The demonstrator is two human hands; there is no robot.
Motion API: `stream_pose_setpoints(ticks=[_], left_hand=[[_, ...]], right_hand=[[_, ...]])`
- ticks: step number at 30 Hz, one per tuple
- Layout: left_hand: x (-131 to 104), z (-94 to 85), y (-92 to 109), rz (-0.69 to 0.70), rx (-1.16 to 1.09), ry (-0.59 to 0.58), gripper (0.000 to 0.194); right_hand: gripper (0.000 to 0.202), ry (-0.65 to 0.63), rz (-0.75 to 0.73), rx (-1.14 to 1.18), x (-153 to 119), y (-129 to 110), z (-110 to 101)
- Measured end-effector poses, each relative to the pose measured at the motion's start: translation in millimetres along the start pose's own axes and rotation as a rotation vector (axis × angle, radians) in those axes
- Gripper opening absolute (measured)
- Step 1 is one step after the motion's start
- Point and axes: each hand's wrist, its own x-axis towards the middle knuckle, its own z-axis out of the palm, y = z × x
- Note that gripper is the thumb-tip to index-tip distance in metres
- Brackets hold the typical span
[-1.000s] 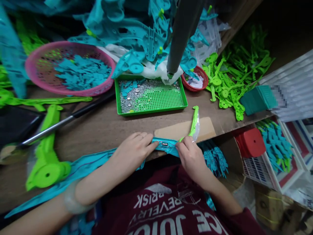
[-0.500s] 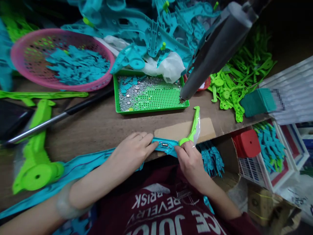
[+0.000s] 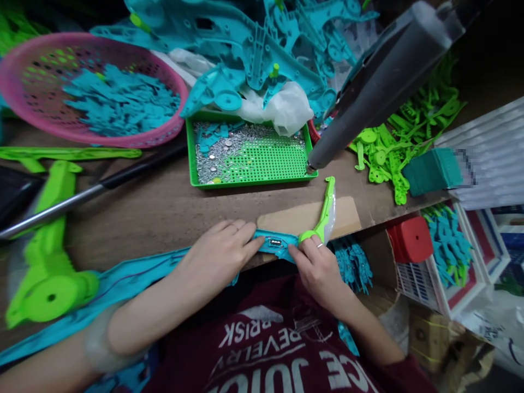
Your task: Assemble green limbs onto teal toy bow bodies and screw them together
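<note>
A long teal plastic housing (image 3: 282,252) lies along the table's near edge, its open inside facing up. Set into it is a small dark part with shiny metal bits (image 3: 275,242), and a thin dark wire runs along its left stretch. My left hand (image 3: 219,254) is closed over the housing, fingertips left of that small part. Thumb and fingers of my right hand (image 3: 317,267) pinch the housing's right end, beside the round base of a curved lime-green arm (image 3: 326,210). That arm points away from me, with clear film along its side.
A green tray (image 3: 254,183) of screws stands behind my hands, with a hanging grey powered screwdriver (image 3: 368,93) over its right corner. A pink basket (image 3: 102,143) holds teal pieces. Lime-green parts (image 3: 380,158) pile up at right; a larger lime-green part (image 3: 49,273) lies at left.
My right fingertips have shifted slightly left along the housing. The view has moved a little, and the screwdriver appears slightly farther right. Both hands keep their hold.
</note>
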Motion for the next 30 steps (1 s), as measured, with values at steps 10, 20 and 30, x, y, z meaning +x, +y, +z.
stream_pose_setpoints(ticks=[10,20,30], left_hand=[[0.9,1.2,0.5,-0.030,-0.057,-0.071,0.041],[6.0,-8.6,25.7,-0.108,0.077,-0.102,0.018],[5.7,-6.1,37.3,-0.214,0.069,-0.141,0.027]], right_hand=[[0.025,-0.197,0.012,-0.028,8.3,-2.8,-12.2],[0.024,-0.346,-0.450,0.100,25.5,37.6,-30.0],[0.021,-0.361,-0.527,0.109,38.0,52.3,-25.4]])
